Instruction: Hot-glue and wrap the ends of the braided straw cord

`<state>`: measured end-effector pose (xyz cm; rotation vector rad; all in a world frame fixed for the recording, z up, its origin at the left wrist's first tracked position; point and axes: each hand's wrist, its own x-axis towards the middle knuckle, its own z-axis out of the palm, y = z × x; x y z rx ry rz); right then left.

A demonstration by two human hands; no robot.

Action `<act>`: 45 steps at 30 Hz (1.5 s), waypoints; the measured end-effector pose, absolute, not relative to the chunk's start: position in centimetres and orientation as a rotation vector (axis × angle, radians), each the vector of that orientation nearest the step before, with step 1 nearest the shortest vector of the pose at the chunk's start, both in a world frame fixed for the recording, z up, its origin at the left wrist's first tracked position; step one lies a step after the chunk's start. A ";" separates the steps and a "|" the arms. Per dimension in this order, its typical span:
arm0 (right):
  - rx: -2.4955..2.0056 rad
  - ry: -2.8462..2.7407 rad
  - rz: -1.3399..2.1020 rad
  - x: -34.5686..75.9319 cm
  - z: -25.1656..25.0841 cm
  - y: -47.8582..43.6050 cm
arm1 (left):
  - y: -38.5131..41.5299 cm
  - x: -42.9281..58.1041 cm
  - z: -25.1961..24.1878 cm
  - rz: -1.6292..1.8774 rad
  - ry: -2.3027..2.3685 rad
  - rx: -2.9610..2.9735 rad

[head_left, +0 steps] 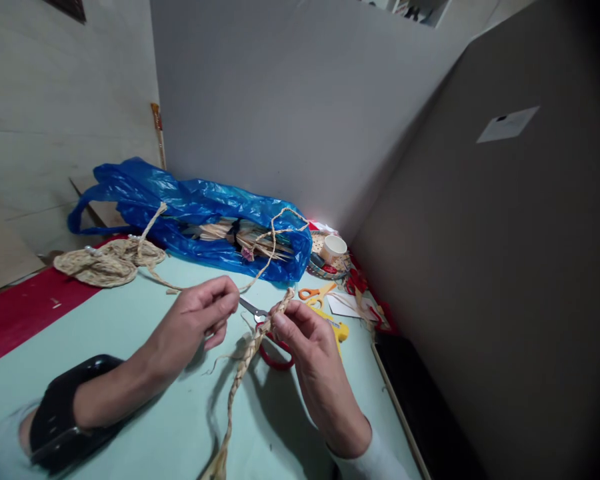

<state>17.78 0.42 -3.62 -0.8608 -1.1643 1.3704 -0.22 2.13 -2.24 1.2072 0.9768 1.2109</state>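
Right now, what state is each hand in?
Left hand: curled; can't tell whether it holds anything.
Right hand: closed, pinching the braid near its upper end.

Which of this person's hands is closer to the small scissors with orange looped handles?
Right. The right hand, holding the long braided tan straw strip, is just on the near side of the orange-handled scissors; the left hand is farther off, to their left.
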 end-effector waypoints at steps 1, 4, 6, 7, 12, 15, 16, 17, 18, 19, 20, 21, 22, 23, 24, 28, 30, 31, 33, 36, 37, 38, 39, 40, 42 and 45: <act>-0.852 -1.173 1.381 17.7 -3.7 0.4 | 1.9 0.0 -2.4 1.183 0.978 1.233; -0.832 -1.186 1.399 17.5 -4.0 0.4 | 1.4 0.8 -2.8 1.100 0.991 1.287; -0.826 -1.187 1.413 17.3 -4.2 0.3 | 1.2 1.1 -3.0 1.072 1.010 1.300; -0.825 -1.183 1.418 17.3 -4.2 0.3 | 1.2 1.1 -3.1 1.065 1.021 1.304; -0.831 -1.154 1.426 17.1 -4.3 0.3 | 1.9 0.9 -3.7 1.074 1.039 1.344; -0.834 -1.144 1.421 17.1 -4.3 0.5 | 2.2 0.7 -3.7 1.113 1.022 1.383; -0.834 -1.144 1.417 17.1 -4.3 0.5 | 2.2 0.6 -3.6 1.122 1.013 1.394; -0.833 -1.146 1.412 17.1 -4.2 0.5 | 2.2 0.6 -3.4 1.127 1.006 1.400; -0.833 -1.149 1.407 17.1 -4.2 0.5 | 2.1 0.6 -3.3 1.128 0.999 1.401; -0.833 -1.152 1.400 17.2 -4.1 0.4 | 2.1 0.7 -3.1 1.125 0.994 1.398; -0.833 -1.155 1.393 17.2 -3.9 0.4 | 2.0 0.7 -3.0 1.117 0.987 1.393; -0.834 -1.156 1.384 17.3 -3.8 0.4 | 2.0 0.7 -2.9 1.106 0.980 1.386; -0.837 -1.158 1.375 17.3 -3.7 0.3 | 2.0 0.7 -2.8 1.091 0.973 1.377; -0.841 -1.160 1.367 17.3 -3.6 0.3 | 2.0 0.7 -2.8 1.073 0.966 1.368; -0.847 -1.162 1.358 17.3 -3.5 0.2 | 2.0 0.7 -2.8 1.055 0.959 1.357; -0.891 -1.151 1.322 17.2 -3.5 0.3 | 1.9 0.6 -3.0 1.006 0.950 1.288; -0.922 -1.139 1.296 17.2 -3.7 0.4 | 1.8 0.6 -3.1 0.968 0.945 1.279; -0.937 -1.138 1.282 17.2 -3.8 0.5 | 1.8 0.6 -3.1 0.950 0.945 1.288; -0.965 -1.143 1.259 17.2 -4.0 0.6 | 1.8 0.7 -3.3 0.932 0.952 1.329; -0.982 -1.175 1.266 17.2 -4.2 0.7 | 2.1 0.9 -3.5 0.930 0.975 1.392; -0.980 -1.187 1.276 17.2 -4.3 0.7 | 2.1 0.9 -3.6 0.924 0.979 1.408; -0.977 -1.198 1.288 17.1 -4.3 0.7 | 2.2 0.9 -3.5 0.917 0.981 1.424; -0.973 -1.205 1.297 17.1 -4.3 0.7 | 2.2 0.9 -3.5 0.910 0.984 1.439; -0.970 -1.209 1.303 17.0 -4.3 0.7 | 2.2 0.8 -3.4 0.906 0.988 1.451; -0.963 -1.211 1.309 16.9 -4.3 0.6 | 2.1 0.7 -3.1 0.908 0.998 1.462; -0.948 -1.209 1.298 16.9 -4.1 0.5 | 1.9 0.7 -3.0 0.916 0.996 1.445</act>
